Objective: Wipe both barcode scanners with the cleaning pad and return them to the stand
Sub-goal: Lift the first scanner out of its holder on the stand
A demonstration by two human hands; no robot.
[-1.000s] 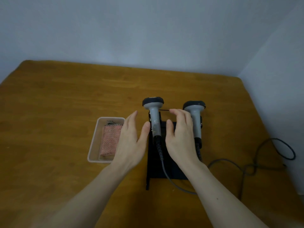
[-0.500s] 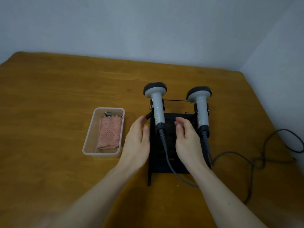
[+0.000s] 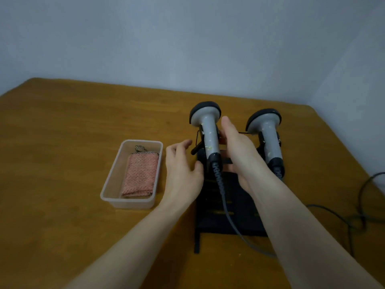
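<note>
From the head view, both scanners sit upright in the black stand: the left scanner between the two hands, the right scanner at about 3 o'clock from it. The right hand is beside the left scanner's handle with fingers straight and spread, not closed on it; the left hand hovers relaxed and empty at 9 o'clock of the stand. The pink cleaning pad lies untouched in the clear tray on the worktop, further out at 9 o'clock. The likely trouble is the grey cable trailing toward 6 o'clock: lifting the scanner quickly could snag it under the forearm or tug the light stand along. A one-handed pull might also tip the stand and knock the neighbouring scanner loose.
</note>
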